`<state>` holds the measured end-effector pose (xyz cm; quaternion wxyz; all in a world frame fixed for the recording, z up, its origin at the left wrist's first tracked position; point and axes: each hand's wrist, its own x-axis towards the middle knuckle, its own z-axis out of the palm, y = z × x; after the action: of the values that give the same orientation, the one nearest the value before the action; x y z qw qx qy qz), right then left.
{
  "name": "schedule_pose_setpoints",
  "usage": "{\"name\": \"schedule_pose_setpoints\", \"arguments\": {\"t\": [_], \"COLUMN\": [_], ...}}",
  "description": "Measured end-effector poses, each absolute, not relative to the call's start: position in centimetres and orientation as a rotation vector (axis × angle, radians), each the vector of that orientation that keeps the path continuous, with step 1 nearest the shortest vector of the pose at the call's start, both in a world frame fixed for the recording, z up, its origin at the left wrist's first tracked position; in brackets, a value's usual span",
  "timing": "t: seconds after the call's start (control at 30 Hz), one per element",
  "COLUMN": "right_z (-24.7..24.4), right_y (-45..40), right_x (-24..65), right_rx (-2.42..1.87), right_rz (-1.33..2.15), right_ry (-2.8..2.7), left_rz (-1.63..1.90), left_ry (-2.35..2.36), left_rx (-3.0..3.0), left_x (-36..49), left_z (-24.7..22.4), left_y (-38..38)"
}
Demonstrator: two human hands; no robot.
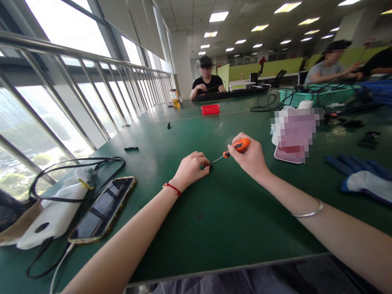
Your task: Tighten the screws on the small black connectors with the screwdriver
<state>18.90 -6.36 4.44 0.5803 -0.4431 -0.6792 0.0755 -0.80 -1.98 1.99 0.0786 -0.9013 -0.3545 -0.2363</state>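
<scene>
My left hand (pixel 191 169) pinches a small black part (pixel 211 165), right hand (pixel 254 158) grips the screwdriver (pixel 241 144). Low angle: pushing off-axis could skid it into my left hand.

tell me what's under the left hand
A small black piece shows by the fingertips of the left hand, and the orange screwdriver points at it. What lies beneath the palm and curled fingers is covered and cannot be seen.

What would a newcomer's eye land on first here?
Probably the orange-and-black screwdriver in the right grip, its metal shaft pointing at a small black part in the left grip. Next, perhaps, the red rectangular plastic basket farther back on the green tabletop.
</scene>
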Motion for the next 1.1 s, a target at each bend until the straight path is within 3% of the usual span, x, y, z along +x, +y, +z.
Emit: {"name": "schedule_pose_setpoints", "arguments": {"t": [1.1], "right_z": [4.57], "right_y": [-6.62], "right_x": [18.63], "right_rx": [-1.036], "right_rz": [0.301], "right_ry": [-1.595], "left_rz": [-0.641], "left_ry": [-1.052], "left_rx": [-2.697], "left_x": [-0.89], "left_z": [2.18], "left_y": [-1.89]}}
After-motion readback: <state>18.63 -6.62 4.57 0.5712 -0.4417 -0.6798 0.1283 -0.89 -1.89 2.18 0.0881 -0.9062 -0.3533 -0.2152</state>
